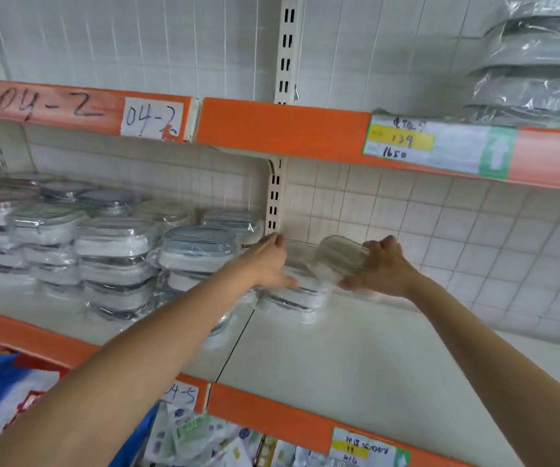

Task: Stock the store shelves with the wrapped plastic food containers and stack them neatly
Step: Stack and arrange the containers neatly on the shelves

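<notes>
- Two hands meet at the far end of the middle shelf (356,358), one on each side of a wrapped container (339,256) that sits tilted on a short stack (297,298) against the tiled back wall (440,224).
- Your left hand (267,264) is at the container's left, by the slotted upright (275,203); your right hand (384,267) is at its right. Both are equally near, with the container between them.
- The container's long axis runs roughly left to right, its far right end raised, so it is not lying flat on the stack.
- Right grip: fingers curled over the right edge, thumb low toward the wrap; I judge it is holding that end.
- Left grip: fingers reach out fairly straight along the left side and the thumb points right over the stack. Blur hides whether they clamp the container or just steady it.
- Stacks (117,264) already fill the shelf to the left, level and close together; the near and right parts of the shelf show bare board.
- The coming move likely turns on lowering the raised right end until the container lies square on the stack.
- Wrap looks slippery, so keep both sides supported as you level it.
</notes>
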Demonstrator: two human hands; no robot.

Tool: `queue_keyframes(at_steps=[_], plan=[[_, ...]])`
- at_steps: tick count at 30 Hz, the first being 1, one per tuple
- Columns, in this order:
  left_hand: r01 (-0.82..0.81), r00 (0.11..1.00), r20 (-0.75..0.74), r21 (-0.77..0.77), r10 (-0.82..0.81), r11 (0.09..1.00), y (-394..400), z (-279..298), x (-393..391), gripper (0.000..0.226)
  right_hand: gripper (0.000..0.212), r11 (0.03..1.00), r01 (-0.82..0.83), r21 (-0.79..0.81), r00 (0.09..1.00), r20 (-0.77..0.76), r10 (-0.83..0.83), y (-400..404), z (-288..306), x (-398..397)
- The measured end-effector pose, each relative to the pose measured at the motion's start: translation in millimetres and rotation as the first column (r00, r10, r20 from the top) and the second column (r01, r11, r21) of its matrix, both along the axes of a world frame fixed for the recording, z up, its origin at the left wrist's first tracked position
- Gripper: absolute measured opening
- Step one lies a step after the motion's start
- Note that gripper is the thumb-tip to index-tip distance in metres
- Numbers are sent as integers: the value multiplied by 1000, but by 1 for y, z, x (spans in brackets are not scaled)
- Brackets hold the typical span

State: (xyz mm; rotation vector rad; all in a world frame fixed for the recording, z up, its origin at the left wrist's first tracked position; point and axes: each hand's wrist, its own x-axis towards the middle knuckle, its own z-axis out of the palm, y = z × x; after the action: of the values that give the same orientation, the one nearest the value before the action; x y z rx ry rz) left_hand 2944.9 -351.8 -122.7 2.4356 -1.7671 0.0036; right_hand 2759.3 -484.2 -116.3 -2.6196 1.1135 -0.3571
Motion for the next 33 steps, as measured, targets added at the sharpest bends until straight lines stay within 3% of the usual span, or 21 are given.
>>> queue_keyframes(at_steps=[3, 6, 9, 18, 26, 33], plan=[[69, 998, -5, 120, -69, 990, -25, -3, -5, 112, 106, 998, 56, 31, 996, 73, -58, 1, -27, -52], [103, 990, 69, 228, -121, 968, -47, -7, -7, 117, 90, 996, 74, 58, 988, 130, -81, 0, -53, -84], [91, 991, 72, 274, -115, 957, -58, -8, -4, 118, 88, 995, 69, 77, 991, 112, -77, 1, -77, -98], [228, 940, 269, -43, -208, 973, -14, -11, -27, 96, 89, 991, 135, -2, 991, 10, -135, 15, -94, -87], [322, 918, 221, 75, -331, 944, 62, -30, -57, 100, 86, 993, 91, -74, 987, -123, -100, 73, -88, -80], [187, 982, 24, 78, -190, 979, 132, -23, -57, 102, 83, 998, 59, -36, 996, -70, -61, 130, -66, -82]])
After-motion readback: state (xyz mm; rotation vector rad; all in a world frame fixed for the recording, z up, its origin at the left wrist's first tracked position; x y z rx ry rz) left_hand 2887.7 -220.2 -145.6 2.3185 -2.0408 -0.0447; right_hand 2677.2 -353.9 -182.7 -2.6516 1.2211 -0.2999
